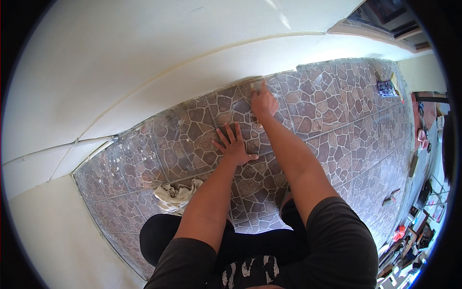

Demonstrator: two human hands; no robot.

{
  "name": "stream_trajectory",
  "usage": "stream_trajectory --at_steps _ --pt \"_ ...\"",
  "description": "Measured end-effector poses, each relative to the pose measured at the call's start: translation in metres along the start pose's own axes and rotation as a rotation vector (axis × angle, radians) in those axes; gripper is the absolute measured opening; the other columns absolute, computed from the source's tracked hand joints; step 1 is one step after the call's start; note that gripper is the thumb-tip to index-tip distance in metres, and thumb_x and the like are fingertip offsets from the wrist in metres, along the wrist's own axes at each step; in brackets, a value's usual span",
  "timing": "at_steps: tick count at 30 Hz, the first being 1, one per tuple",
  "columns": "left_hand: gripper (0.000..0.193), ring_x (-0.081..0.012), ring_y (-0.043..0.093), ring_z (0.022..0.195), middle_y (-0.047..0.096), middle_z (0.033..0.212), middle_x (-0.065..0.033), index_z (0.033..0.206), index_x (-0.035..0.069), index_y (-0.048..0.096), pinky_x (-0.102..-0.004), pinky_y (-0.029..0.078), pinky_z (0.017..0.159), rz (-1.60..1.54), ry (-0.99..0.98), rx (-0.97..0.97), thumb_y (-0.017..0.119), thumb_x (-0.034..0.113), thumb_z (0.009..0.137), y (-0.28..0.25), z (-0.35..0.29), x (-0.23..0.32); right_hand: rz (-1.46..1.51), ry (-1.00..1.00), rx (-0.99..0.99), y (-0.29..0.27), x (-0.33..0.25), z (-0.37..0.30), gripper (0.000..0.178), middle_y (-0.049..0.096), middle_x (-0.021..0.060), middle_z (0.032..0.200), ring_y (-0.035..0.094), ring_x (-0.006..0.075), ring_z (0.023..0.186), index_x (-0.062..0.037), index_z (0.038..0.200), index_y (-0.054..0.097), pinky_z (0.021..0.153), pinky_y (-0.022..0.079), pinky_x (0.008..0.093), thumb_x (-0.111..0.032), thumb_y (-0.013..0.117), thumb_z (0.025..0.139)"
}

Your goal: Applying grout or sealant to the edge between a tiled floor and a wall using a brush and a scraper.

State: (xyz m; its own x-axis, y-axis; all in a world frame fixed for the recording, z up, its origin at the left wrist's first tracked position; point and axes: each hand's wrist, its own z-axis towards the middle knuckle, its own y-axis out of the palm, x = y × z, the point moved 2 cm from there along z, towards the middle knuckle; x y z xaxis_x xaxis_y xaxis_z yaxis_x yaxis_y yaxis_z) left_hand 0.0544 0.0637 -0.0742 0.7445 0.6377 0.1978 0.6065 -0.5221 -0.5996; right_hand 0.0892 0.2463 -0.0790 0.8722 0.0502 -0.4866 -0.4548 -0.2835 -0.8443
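The floor (pixel 327 111) is brown with a pale, web-like pattern, the far wall (pixel 192 43) cream, the near-left cloth (pixel 176 197) beige.

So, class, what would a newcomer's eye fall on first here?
First, the brown stone-patterned tile floor below the white wall. Near the centre, the bare left hand is splayed on it; the bare right hand holds a small pale tool near the wall's base. A crumpled cream cloth lies lower left.

Tool (pixel 256 86) in right hand (pixel 265 103) partly hidden (kind unclear); far-right clutter (pixel 423 236) too small to identify.
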Motion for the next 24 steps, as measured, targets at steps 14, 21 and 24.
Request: stream_trajectory --at_steps 14,21,24 --pt "0.174 -0.0529 -0.028 0.149 -0.033 0.164 -0.0231 0.157 0.009 -0.031 -0.0771 -0.004 0.115 -0.074 -0.217 0.002 0.09 0.074 0.05 -0.044 0.004 -0.044 -0.051 -0.104 -0.06 0.01 -0.006 -0.011 0.064 0.072 0.0156 0.12 0.068 0.0362 0.112 -0.0247 0.157 0.04 0.099 0.047 0.052 -0.034 0.063 0.098" --pt "0.175 -0.0541 -0.029 0.148 -0.034 0.164 -0.0242 0.156 0.007 -0.032 -0.0776 -0.004 0.114 -0.084 -0.202 -0.012 0.091 0.072 0.051 -0.044 0.003 -0.045 -0.008 0.111 0.0 0.006 -0.015 -0.005 0.062 0.072 0.0176 0.12 0.067 0.0377 0.113 -0.0204 0.155 0.045 0.101 0.045 0.0527 -0.039 0.06 0.098" --pt "0.175 -0.0542 -0.028 0.148 -0.034 0.164 -0.0243 0.156 0.007 -0.032 -0.0779 -0.004 0.114 -0.098 -0.201 0.008 0.091 0.073 0.051 -0.039 0.006 -0.052 -0.021 0.083 0.004 0.01 -0.021 -0.015 0.061 0.073 0.0189 0.117 0.068 0.0382 0.112 -0.0196 0.155 0.046 0.101 0.046 0.0528 -0.04 0.06 0.098"
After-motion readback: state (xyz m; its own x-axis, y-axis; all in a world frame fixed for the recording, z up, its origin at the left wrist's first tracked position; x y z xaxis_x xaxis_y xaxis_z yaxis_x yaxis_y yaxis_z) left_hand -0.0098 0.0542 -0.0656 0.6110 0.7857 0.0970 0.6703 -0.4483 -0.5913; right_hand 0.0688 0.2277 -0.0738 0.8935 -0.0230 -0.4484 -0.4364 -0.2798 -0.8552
